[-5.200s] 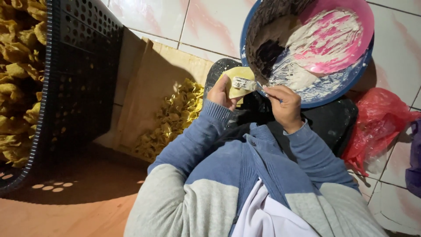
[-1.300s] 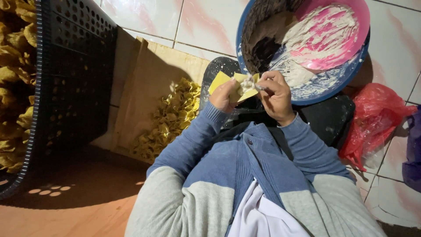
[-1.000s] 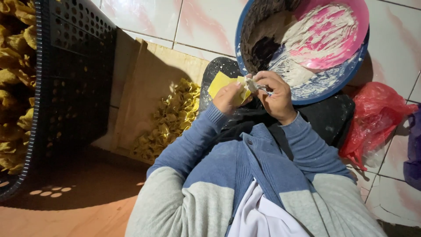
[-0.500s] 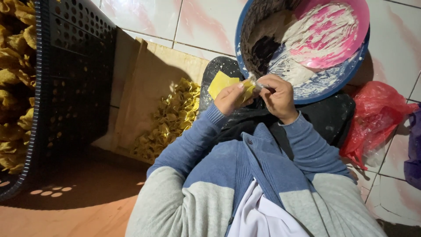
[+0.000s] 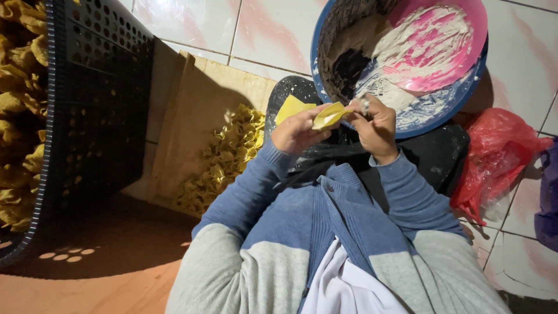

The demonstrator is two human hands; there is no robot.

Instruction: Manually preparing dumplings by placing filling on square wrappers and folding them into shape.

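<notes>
Both hands meet just below the rim of a blue basin (image 5: 447,104), working one yellow dumpling wrapper (image 5: 328,115). The left hand (image 5: 297,132) pinches the wrapper's near edge between thumb and fingers, closed on it, while the right hand (image 5: 376,125) grips the opposite end with its fingertips, so the thin sheet is folded over between them with a pale patch showing in the crease. A second flat yellow wrapper (image 5: 290,108) sticks up just behind the left hand's fingers; whether that hand holds it too cannot be told.

Directly beyond the right hand, inside the basin, lies a pink plastic bowl (image 5: 442,40) smeared with white paste, and beside it a dark mass of filling (image 5: 349,67) against the basin wall. Under both wrists lies a black floury surface (image 5: 433,154), touching the forearms in blue sleeves.

To the left of the left hand, near it, a heap of folded yellow dumplings (image 5: 224,160) rests on a sheet of brown cardboard (image 5: 192,110). Farther left, well apart from the grip, stands a black perforated plastic crate (image 5: 99,110) filled with more yellow pieces. To the right of the right forearm sits a crumpled red plastic bag (image 5: 500,163) on the tiled floor (image 5: 273,29).
</notes>
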